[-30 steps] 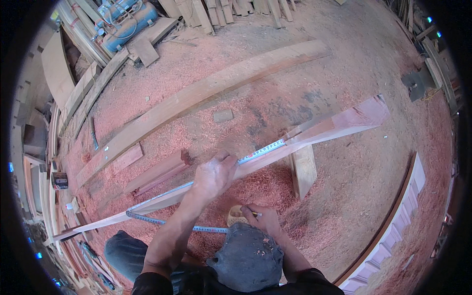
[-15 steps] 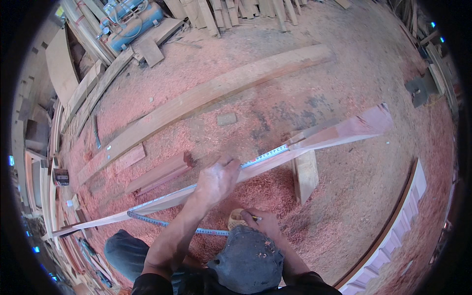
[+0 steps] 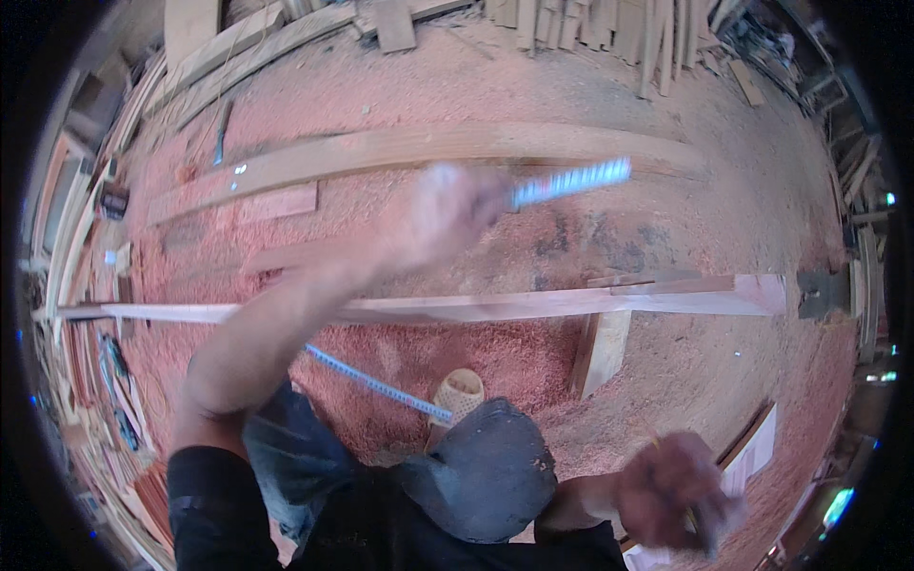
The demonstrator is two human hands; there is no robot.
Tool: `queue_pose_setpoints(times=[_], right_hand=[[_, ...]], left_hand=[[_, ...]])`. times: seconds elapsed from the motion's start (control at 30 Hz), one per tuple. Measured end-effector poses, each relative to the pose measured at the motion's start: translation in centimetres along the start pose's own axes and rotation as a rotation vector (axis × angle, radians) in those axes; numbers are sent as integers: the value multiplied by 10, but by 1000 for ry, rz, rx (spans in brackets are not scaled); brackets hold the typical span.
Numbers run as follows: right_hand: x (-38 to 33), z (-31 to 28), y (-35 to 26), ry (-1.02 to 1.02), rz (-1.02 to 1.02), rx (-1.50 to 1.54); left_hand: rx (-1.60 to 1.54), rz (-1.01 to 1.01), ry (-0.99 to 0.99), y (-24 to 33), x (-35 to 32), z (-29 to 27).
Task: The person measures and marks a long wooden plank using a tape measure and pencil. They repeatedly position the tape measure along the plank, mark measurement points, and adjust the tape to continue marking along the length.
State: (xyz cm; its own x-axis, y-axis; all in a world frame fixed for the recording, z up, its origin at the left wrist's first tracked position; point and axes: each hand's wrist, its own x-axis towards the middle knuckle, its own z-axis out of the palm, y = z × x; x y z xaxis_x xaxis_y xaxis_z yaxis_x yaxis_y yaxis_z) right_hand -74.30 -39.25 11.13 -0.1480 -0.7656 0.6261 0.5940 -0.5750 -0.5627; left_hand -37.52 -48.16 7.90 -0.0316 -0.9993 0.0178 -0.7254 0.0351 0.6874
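Observation:
My left hand (image 3: pixel 457 214) is raised over the floor beyond a long pale pink wooden plank (image 3: pixel 533 305). Its fingers are closed round the blade of a tape measure (image 3: pixel 571 183), whose end sticks out to the right. Another stretch of the blade slants from the plank to beside my knee; its case is out of sight. My right hand (image 3: pixel 676 490), smeared by motion, is off to the lower right. It is closed on a thin yellowish stick, apparently a pencil (image 3: pixel 690 520). A wood block (image 3: pixel 605 354) supports the plank's right part.
A long thick board (image 3: pixel 428 152) lies beyond the plank on a floor strewn with pink shavings. My perforated tan shoe (image 3: pixel 461 385) is close to the tape. Stacked timber (image 3: pixel 609 38) fills the far edge, and a white-edged piece (image 3: pixel 757 452) lies near my right hand.
My left hand has lifted off the plank, carrying the tape's end up and away. My right hand has swung from near my shoe out to the right. The view has turned.

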Motion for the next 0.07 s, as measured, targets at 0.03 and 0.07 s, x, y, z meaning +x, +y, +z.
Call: queue_pose_setpoints(times=[0.03,0.07], right_hand=[[20,13,-18,-158,-25,103],[22,27,-15,-161,-14,109]], left_hand=[[-45,-93,10,2,-1,-27],[-102,-88,62,5,-5,-56]])
